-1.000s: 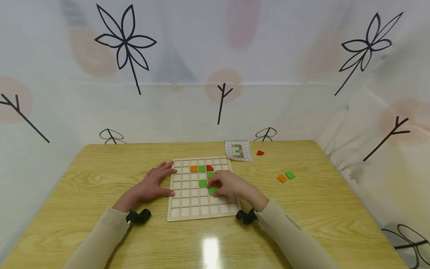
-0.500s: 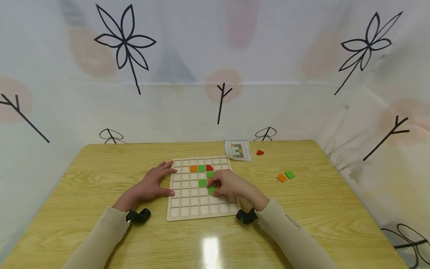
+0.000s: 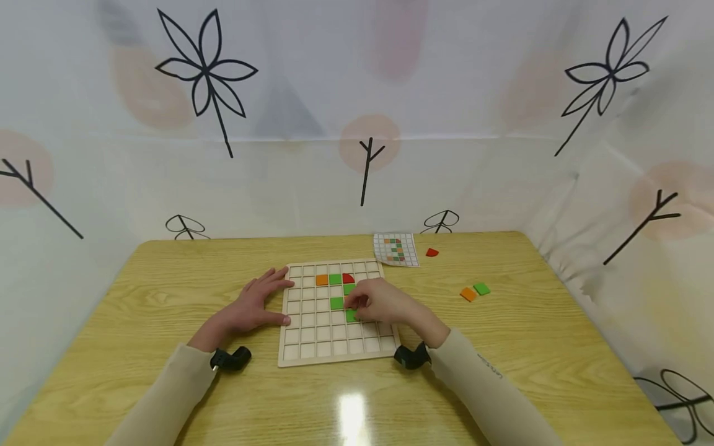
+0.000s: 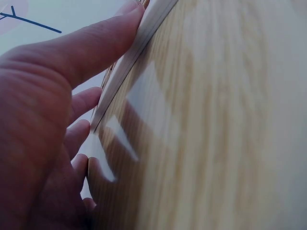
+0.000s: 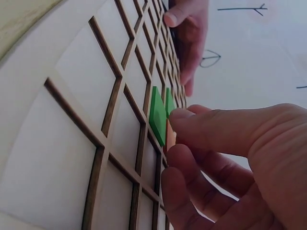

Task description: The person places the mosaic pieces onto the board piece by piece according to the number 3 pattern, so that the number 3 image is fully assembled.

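Note:
A wooden grid board (image 3: 307, 351) lies flat on the table. My left hand (image 3: 253, 308) rests beside its left edge, fingers spread, with the thumb and fingertips touching the rim. Over the right half of the grid, my right hand (image 3: 385, 301) has bent fingers, with thumb and fingertips right at a green square tile (image 5: 157, 117) and an orange tile (image 5: 170, 136); whether it pinches one I cannot tell. Another green tile (image 3: 337, 303) sits in a cell to the left. In an upper row are an orange tile (image 3: 321, 280), a green tile (image 3: 334, 279) and a red quarter-round tile (image 3: 348, 279).
A paper pattern card (image 3: 396, 249) with a coloured grid lies behind the board's right corner. To its right is a loose red quarter-round tile (image 3: 432, 253). Nearer, a loose orange tile (image 3: 468, 294) and a green tile (image 3: 482, 288) lie on the wooden table (image 3: 535, 347).
My right thumb has drawn back slightly from the front of the green tile, and the right wrist has shifted a little to the right. My left hand stays in place.

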Demonstrator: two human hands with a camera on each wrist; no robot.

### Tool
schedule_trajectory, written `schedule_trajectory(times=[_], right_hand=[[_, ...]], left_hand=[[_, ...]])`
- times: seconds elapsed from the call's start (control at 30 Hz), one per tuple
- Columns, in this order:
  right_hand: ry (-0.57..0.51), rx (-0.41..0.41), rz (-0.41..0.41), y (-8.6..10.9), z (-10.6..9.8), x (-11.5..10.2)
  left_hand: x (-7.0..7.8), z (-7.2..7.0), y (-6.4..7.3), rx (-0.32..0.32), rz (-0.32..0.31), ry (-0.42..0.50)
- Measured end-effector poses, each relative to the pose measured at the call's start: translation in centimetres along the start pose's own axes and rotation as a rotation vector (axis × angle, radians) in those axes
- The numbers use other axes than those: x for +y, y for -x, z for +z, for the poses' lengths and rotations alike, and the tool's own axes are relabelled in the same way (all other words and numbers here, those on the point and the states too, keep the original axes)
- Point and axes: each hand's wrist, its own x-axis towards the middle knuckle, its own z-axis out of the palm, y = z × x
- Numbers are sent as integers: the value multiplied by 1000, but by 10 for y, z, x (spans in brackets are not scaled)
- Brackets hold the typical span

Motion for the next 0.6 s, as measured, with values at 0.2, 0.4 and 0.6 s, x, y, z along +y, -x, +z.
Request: schedule_trajectory(times=[0.2,0.4,0.6], right_hand=[[-5,42,1,5,-4,3],[13,84,19,10,-9,9],[27,125,57,16,-16,18]], left_hand=[[1,0,1,-3,-4,3],[2,0,0,-4,-14,12],[1,-1,0,-7,-16,14]])
